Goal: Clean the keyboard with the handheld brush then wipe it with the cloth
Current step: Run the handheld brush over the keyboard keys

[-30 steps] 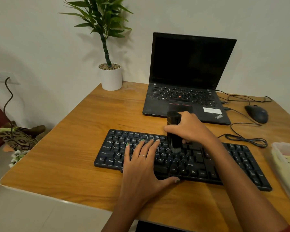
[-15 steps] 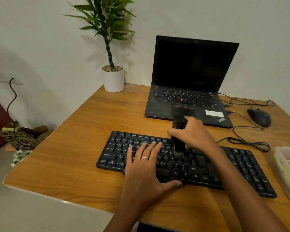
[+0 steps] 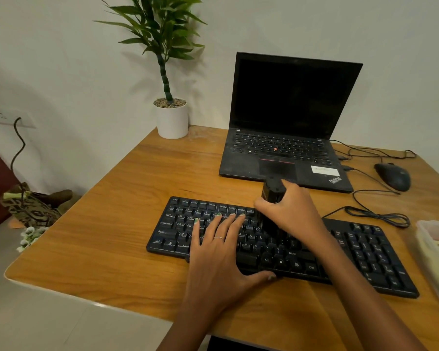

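On the desk (image 3: pixel 117 224), seen from the head camera, the keyboard (image 3: pixel 365 252) lies before the laptop (image 3: pixel 284 158). Left hand (image 3: pixel 221 249) presses flat on the keys, fingers straight and spread, steadying it. Right hand (image 3: pixel 292 211) grips the upright brush (image 3: pixel 273 198), bristles on the middle keys. Over 1 second the brush has stayed near the same keys, so brushing looks partway; no cloth can be made out.

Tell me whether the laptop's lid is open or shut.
Open: the laptop lid stands upright, its dark screen and keys exposed.
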Available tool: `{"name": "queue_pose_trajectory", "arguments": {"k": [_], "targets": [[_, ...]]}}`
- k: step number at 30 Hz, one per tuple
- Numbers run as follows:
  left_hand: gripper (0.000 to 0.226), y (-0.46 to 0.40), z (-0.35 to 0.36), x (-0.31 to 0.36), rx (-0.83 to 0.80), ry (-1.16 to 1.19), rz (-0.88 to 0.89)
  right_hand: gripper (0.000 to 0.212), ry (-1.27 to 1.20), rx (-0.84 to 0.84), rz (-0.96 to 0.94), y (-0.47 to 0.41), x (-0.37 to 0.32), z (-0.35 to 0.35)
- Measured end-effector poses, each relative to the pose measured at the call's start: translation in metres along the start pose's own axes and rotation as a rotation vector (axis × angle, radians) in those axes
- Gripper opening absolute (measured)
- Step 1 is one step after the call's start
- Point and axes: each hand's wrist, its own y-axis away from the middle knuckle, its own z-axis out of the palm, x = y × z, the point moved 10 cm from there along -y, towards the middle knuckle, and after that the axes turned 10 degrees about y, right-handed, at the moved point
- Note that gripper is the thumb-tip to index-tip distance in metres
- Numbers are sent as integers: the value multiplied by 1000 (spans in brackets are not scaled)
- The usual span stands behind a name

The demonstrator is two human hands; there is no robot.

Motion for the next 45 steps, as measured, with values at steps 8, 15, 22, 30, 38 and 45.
{"name": "queue_pose_trajectory", "arguments": {"k": [8, 15, 22, 30, 38, 45], "targets": [[106, 0, -1, 1, 17, -11, 13, 22, -41, 64, -9, 9, -2, -2], [106, 0, -1, 1, 7, -25, 9, 23, 50, 118, -54, 11, -7, -6], [107, 1, 0, 0, -6, 5, -4, 23, 54, 163, -10, 5, -3, -16], [108, -1, 1, 0, -9, 6, 0, 24, 31, 128, -2, 6, -2, -13], [107, 1, 0, 1, 1, 15, 4, 22, -15, 99, 5, 6, -4, -10], [106, 1, -1, 1, 7, 19, 9, 23, -33, 92, 18, 5, -3, -11]]}}
